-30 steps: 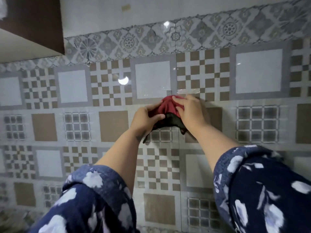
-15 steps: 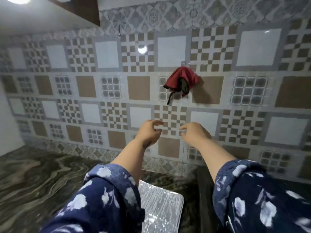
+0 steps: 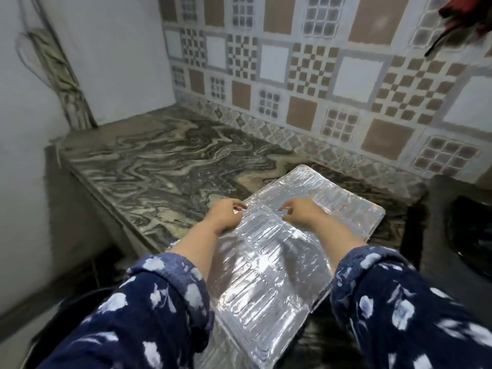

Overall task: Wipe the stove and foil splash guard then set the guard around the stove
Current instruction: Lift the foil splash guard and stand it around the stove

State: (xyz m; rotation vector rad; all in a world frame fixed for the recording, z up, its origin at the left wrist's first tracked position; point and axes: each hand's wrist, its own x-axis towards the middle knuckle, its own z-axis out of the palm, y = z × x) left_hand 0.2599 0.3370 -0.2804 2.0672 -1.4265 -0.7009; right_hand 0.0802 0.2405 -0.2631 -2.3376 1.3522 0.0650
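So the foil splash guard (image 3: pixel 279 249) is lying folded flat on the marbled surface (image 3: pixel 149 166), one long end pointing at the tiled wall (image 3: pixel 332 83) and the near end running down between the sleeves. Both hands are on its middle: the left hand (image 3: pixel 226 213) is at the left edge and the right hand (image 3: pixel 302 211) is a bit in from it, fingers curled in like they're pinching at a fold or the top layer. It's too blurry to say whether either one really has foil between the fingertips.

Handling-wise I'd guess this thing weighs next to nothing and is floppy-stiff: ribbed panels hold shape, but it'll crease or dent if you squeeze mid-panel, and the shiny face looks slippery. I'd grab it by the outer edges or along a fold line, two hands, and open it gently.

Count: one guard (panel count can't be read while folded), two hands, one red cloth (image 3: pixel 468 20) hanging up on the wall at top right, well apart from the guard. A dark shape at the right edge might be the stove (image 3: pixel 468 235), can't say for sure.
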